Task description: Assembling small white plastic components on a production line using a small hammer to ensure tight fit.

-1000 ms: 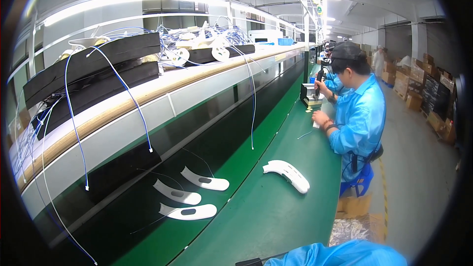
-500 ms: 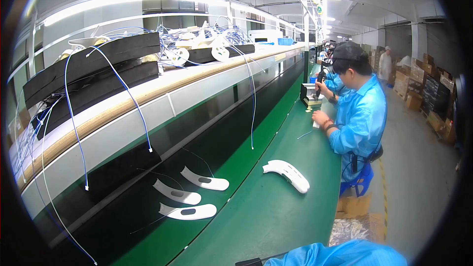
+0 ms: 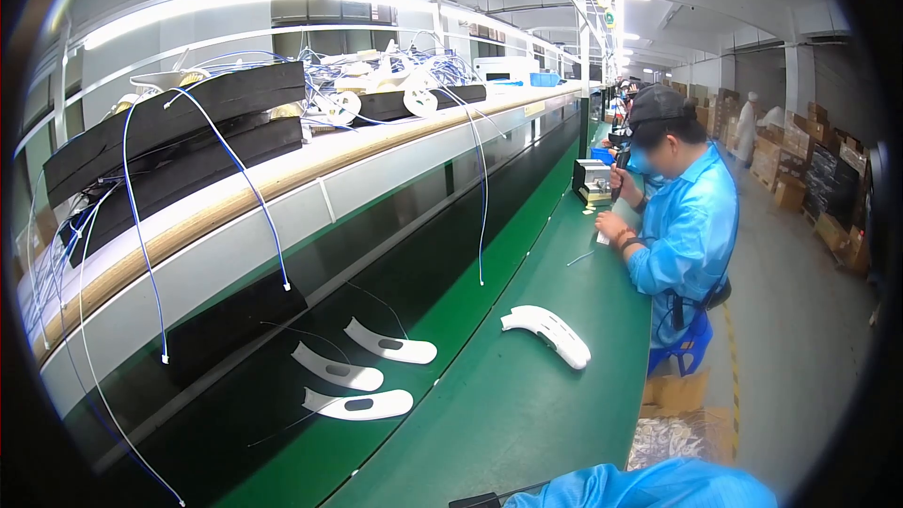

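Observation:
Neither of my hands shows. Only a blue sleeve (image 3: 649, 487) enters at the lower edge, with a small black object (image 3: 477, 500) on a thin dark cord beside it. The nearest piece on the green bench top is a curved white plastic part (image 3: 550, 334) with dark slots along its side. To its left, several curved white pieces (image 3: 362, 404) with dark oval patches lie on the darker green strip, thin wires trailing from them.
A co-worker (image 3: 691, 198) in blue sits at the bench's right side, holding a black handheld tool (image 3: 618, 174). Blue-white cables (image 3: 245, 179) hang from the cluttered shelf (image 3: 376, 146) on the left. An open carton (image 3: 673, 442) stands low at the right.
The co-worker's hand with the black tool has moved down toward their other hand. A distant person in white has shifted slightly right. The white parts have not moved.

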Demonstrator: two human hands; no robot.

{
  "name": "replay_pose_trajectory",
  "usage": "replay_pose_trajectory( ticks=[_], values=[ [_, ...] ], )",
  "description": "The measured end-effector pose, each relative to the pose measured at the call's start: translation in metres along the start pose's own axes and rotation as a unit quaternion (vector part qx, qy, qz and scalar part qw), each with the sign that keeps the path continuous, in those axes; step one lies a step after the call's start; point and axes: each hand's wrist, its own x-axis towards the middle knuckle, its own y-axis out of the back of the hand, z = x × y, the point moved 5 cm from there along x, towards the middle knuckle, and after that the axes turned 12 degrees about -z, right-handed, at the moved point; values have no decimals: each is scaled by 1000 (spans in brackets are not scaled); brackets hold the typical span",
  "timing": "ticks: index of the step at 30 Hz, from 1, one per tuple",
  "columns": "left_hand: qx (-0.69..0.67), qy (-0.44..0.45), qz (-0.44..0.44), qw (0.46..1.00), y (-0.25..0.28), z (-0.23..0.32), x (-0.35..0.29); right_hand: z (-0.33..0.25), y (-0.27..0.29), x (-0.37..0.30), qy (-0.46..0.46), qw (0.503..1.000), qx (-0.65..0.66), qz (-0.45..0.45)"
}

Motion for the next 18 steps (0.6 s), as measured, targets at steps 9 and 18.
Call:
replay_pose_trajectory(
  ticks=[9,18],
  values=[
    [3,-1,2,1000,-2,3,0,0,0,-1,-4,1000,3,-4],
    [5,1,0,1000,0,2,0,0,-1,0,-3,1000,0,-5]
  ],
)
